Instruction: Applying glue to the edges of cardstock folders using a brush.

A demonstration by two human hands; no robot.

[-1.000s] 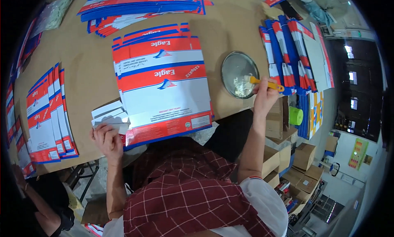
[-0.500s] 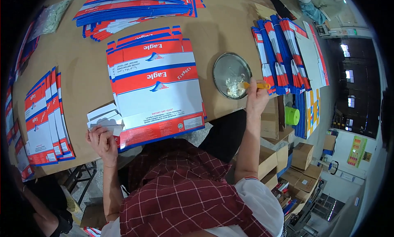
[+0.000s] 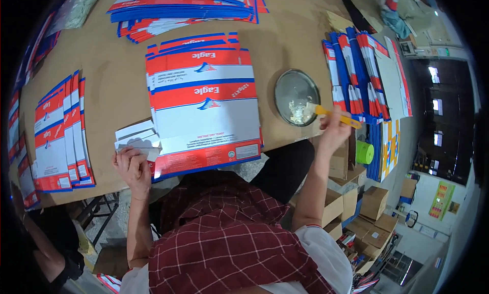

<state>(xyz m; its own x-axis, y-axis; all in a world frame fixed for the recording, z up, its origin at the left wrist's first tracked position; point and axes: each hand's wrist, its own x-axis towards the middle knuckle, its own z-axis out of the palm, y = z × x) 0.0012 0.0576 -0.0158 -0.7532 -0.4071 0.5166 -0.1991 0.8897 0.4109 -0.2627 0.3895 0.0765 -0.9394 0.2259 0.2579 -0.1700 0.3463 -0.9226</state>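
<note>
- The right hand has its fingers closed around the yellow handle of a brush, whose pale bristled tip rests in the round metal dish.
- The dish sits on the brown surface, just right of the flattened carton and left of a row of overlapping cartons; a whitish paste lies in its lower right part.
- The left hand has its fingers curled on a small stack of white flaps at the near edge of the surface, thumb and fingertips pressing the lowest one.
- Those flaps jut out from the left side of the flattened red, white and blue carton, which lies face up in the middle, on top of more of the same kind.
- A fanned row of cartons lies to the left, well apart from the left hand.
- Another fanned row stands to the right, just beside the dish.
- A stack of cartons lies at the far edge.
- A green tape roll sits below the right hand, off the surface.
</note>
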